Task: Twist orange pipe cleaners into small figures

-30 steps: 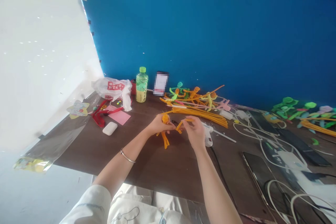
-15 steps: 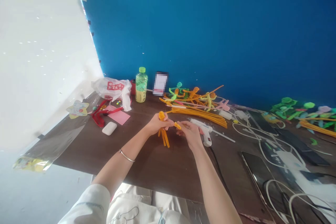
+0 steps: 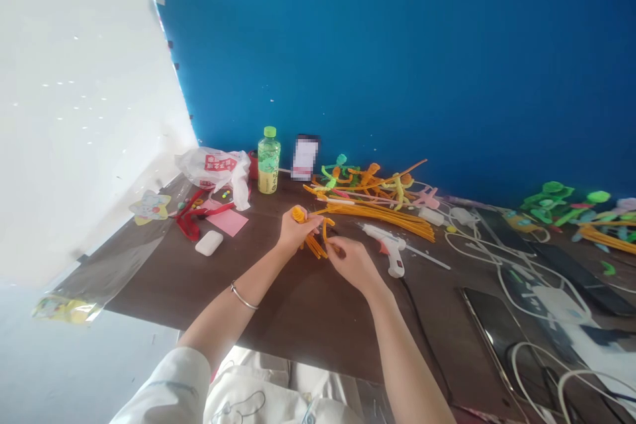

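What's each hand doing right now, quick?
Left hand: closed, holding the orange fuzzy piece with the coiled top.
Right hand: fingertips closed on the bent orange fuzzy strip.

Orange piece (image 3: 298,214): middle hidden inside the left hand (image 3: 294,233).
Upright phone (image 3: 305,159), by the tabletop's (image 3: 298,311) far edge: screen blurred (unreadable from here).
Orange stems (image 3: 609,237), far edge's right: ends cut off.
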Motion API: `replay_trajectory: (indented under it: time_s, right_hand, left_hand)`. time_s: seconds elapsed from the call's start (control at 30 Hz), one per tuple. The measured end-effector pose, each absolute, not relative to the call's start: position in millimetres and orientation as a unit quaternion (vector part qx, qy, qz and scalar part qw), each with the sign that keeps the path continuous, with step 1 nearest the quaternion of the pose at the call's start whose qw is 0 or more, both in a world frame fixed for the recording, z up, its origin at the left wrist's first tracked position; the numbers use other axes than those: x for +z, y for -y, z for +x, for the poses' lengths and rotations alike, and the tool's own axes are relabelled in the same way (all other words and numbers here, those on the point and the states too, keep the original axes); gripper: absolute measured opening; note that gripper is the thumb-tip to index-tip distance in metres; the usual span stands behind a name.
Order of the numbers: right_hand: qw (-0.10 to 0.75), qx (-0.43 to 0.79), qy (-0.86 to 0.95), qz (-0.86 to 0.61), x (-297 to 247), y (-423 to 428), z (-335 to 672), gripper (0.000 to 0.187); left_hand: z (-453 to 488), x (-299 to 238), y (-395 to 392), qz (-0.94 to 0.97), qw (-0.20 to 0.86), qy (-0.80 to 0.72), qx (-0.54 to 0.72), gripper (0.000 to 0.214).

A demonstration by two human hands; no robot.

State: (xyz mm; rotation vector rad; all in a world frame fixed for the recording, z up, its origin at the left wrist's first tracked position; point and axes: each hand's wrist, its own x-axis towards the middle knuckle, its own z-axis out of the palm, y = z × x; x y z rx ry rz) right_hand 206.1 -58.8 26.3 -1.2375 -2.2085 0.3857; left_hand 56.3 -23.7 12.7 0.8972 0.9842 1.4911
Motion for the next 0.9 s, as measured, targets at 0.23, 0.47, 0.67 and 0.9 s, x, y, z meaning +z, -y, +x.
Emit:
replay_trajectory:
  time_s: [0.23, 0.47, 0.67, 0.9]
  right_hand:
    - [0.382, 0.019, 0.832, -0.403, 30.6, 57.7, 211.0, 0.019]
    - [0.433, 0.171, 0.737, -0.49, 31.8, 56.8, 213.9, 0.021]
    - [0.48, 0.296, 0.648, -0.512, 33.7, 51.2, 217.1, 0.027]
    - [0.453, 0.355, 0.635, -0.515, 34.2, 49.1, 217.2, 0.029]
  left_hand:
    - [55.0, 10.0, 24.0, 0.469, 0.538, -0.421, 0.56, 0.037]
    - [54.9, 13.8, 29.6, 0.549, 0.613, -0.356, 0.443, 0.04]
    - [51.9, 15.8, 28.5, 0.511, 0.668, -0.304, 0.447, 0.041]
    - [50.1, 12.6, 28.2, 0.518, 0.683, -0.287, 0.428, 0.045]
